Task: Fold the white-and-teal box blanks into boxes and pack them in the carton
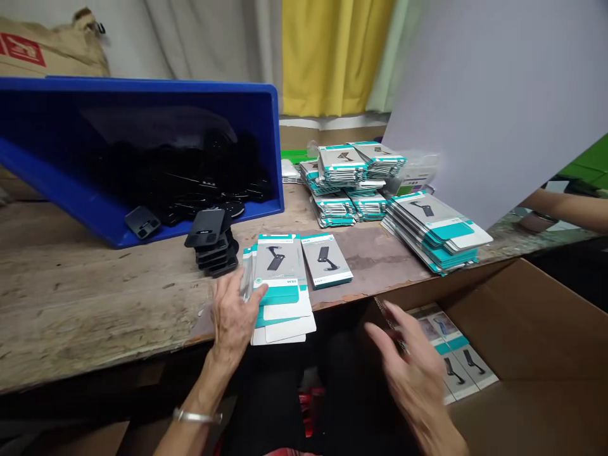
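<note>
My left hand point(235, 310) rests at the left side of a small stack of flat printed cartons point(280, 294), its fingers apart and the thumb over the stack's edge. Beside that stack lies a filled-out box point(327, 261) with a black stand pictured on it. My right hand point(408, 354), slightly blurred, is above the near left edge of a large cardboard box point(532, 316), fingers spread and holding nothing. Inside the cardboard box are several printed boxes point(463, 364). Black folded stands point(211, 240) are piled just beyond my left hand.
A blue bin point(280, 152) on its side holds many black parts. Teal and white carton stacks stand at the table's back point(356, 171) and right point(432, 228). A large pale panel point(489, 95) leans behind. Another person's arm point(570, 209) shows at right.
</note>
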Available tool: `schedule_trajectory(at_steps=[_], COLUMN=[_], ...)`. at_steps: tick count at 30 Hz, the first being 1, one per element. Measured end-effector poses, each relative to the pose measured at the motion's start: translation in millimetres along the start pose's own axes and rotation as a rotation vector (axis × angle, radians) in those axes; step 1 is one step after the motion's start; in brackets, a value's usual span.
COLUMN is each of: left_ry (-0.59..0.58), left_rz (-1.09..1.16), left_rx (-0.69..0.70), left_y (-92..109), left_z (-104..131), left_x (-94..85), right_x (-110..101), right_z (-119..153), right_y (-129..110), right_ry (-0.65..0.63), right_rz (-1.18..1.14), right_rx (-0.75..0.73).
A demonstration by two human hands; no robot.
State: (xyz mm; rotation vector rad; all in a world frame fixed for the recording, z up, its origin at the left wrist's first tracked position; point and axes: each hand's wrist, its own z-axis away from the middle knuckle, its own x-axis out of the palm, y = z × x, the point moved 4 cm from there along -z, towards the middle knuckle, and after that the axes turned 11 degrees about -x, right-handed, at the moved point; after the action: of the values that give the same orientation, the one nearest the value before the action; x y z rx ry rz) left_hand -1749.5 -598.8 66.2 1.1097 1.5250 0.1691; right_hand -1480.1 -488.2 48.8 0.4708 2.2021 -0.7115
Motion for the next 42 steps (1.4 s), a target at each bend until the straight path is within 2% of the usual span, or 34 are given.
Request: schedule_trajectory(at_steps=[1,3,6,8,11,14,16,19,21,24,26,31,36,39,42], left_ry=[-0.036,-0.148,-0.272,-0.292,-0.314,-0.314,-0.313,-0.305,-0.289,-0.256,-0.237,-0.206,-0.231,-0.223,-0.191], left_rz=[-0.099,-0.24,-0.364,-0.404,-0.404,-0.399,-0.408,-0.421,-0.421,-0.417,-0.408,-0.311,-0.245,-0.234,-0.046], left_rx=[-0.085,-0.187,-0.207,-0.191,-0.158,-0.142,-0.131,-0.148,-0.173,-0.173,-0.164,-0.151,-0.172,-0.194,-0.175], left_y=[-9.0,-17.7,-16.9,-15.5,-16.1,-13.1,-5.6,8.6,15.1,17.4,14.7,6.6,10.0,15.2,25.5], left_z=[-15.1,-31.2,-33.1,-30.9,-30.1,-28.6,-25.0,-18.6,-15.9,-15.1,-15.7,-15.9,-14.8,-15.2,-14.7], left_x=[8.9,26.6,41.0,42.5,43.1,48.0,54.2,63.1,66.4,67.8,67.6,66.2,66.6,66.0,56.1], right_x=[11.4,46.7,94.6,110.1,108.3,90.6,78.9,72.8,82.9,108.4,119.0,117.9,114.6,118.9,113.7], right_z=[-17.2,-58.1,-108.2,-123.7,-126.2,-121.2,-122.3,-130.4,-132.6,-129.0,-127.3,-132.3,-139.0,-138.9,-139.9], right_y=[-4.0,-13.5,-22.9,-21.1,-0.6,30.3,39.1,18.3,-8.3,-42.3,-55.2,-62.7,-63.3,-63.8,-65.2], right_ry=[0.043,-0.097,-0.342,-0.413,-0.389,-0.333,-0.299,-0.232,-0.291,-0.468,-0.495,-0.523,-0.54,-0.502,-0.413], right_rz=[0.023,0.061,0.128,0.201,0.319,0.414,0.462,0.456,0.35,0.17,0.105,0.006,-0.198,-0.263,-0.33], right_rx=[0.093,0.202,0.276,0.276,0.282,0.37,0.374,0.208,0.109,0.119,0.168,0.267,0.361,0.416,0.411])
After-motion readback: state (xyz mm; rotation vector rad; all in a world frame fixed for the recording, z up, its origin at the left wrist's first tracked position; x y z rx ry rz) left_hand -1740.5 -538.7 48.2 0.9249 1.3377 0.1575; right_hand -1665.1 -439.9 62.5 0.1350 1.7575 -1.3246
